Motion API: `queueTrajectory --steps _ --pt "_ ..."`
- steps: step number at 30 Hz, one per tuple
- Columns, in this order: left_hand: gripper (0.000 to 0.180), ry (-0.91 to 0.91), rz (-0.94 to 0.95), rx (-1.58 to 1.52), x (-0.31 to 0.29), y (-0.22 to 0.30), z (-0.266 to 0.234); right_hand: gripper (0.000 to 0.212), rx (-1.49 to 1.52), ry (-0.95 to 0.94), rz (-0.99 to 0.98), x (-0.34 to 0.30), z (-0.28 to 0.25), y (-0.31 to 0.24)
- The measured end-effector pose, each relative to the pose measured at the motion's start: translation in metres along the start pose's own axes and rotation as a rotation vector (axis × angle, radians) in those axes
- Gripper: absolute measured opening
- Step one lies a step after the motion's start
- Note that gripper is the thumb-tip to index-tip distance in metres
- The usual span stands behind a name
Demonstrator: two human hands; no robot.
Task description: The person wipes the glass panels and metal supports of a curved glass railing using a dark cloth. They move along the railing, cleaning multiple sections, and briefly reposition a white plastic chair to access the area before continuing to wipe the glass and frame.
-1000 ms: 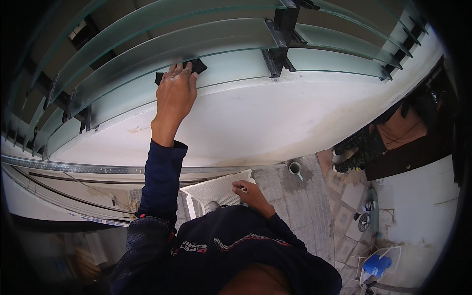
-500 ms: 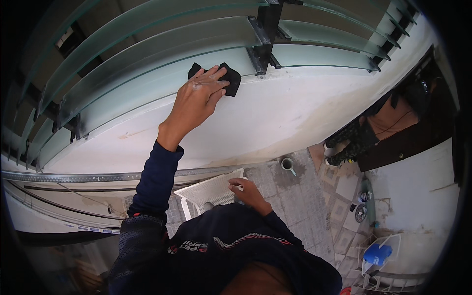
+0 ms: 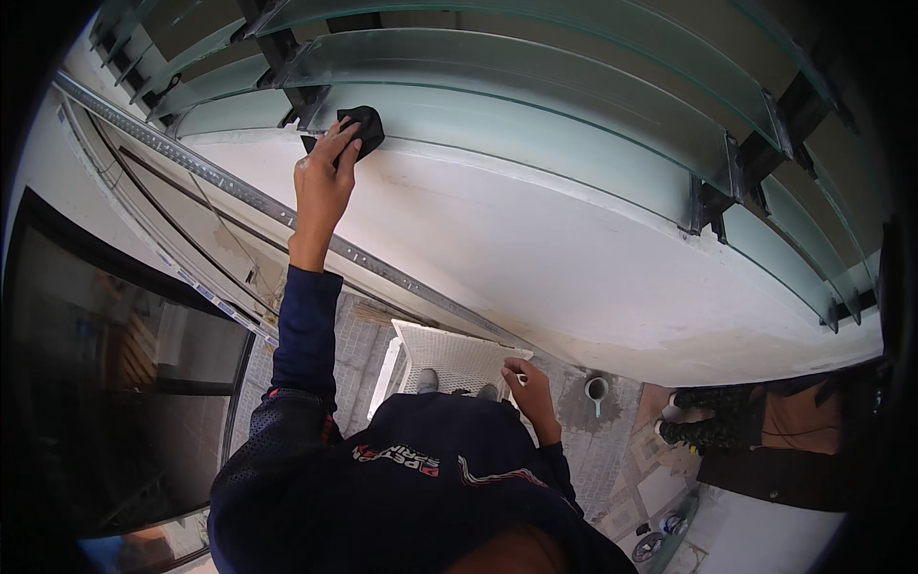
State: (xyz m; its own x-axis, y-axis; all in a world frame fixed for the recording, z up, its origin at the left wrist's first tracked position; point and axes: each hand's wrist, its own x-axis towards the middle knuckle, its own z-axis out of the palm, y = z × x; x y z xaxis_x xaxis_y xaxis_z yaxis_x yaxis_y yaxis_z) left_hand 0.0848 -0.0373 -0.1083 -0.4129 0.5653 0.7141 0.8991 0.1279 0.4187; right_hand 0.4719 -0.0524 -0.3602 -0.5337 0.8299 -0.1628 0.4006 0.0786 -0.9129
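Observation:
My left hand (image 3: 323, 182) is raised to the louvre window, its fingers closed on a crumpled black cloth (image 3: 368, 132). The cloth lies against the lower edge of the bottom frosted glass slat (image 3: 497, 139), close to the dark upright bracket (image 3: 304, 103) at the slat's left end. Part of the cloth is hidden behind the fingers. Lower down, my right hand (image 3: 529, 390) hangs in front of the white wall (image 3: 497, 225) with its fingers loosely bent and somewhat apart. Nothing shows in it.
I stand on a white perforated platform (image 3: 459, 349). A long perforated metal rail (image 3: 402, 279) slants along the wall at left. On the tiled floor stands a mug-like container with a handle (image 3: 597, 389) on a wet patch. Another person (image 3: 803, 416) is at far right, beside a dark door.
My left hand and the cloth have moved left along the bottom slat, from near its right bracket to its left one. The view has turned left. My right hand stays low.

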Motion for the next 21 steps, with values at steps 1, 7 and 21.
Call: queueTrajectory --steps 1,7,21 --pt "0.025 0.055 -0.176 -0.144 -0.014 -0.007 -0.011 0.031 -0.018 -0.034 -0.028 0.003 0.002 -0.001" --pt "0.033 0.234 -0.860 -1.136 -0.082 -0.028 -0.028 0.029 -0.069 -0.187 -0.119 0.018 0.015 -0.012" --pt "0.035 0.504 -1.004 -1.864 -0.010 -0.050 0.038 0.029 -0.109 -0.179 -0.249 0.024 0.042 -0.032"
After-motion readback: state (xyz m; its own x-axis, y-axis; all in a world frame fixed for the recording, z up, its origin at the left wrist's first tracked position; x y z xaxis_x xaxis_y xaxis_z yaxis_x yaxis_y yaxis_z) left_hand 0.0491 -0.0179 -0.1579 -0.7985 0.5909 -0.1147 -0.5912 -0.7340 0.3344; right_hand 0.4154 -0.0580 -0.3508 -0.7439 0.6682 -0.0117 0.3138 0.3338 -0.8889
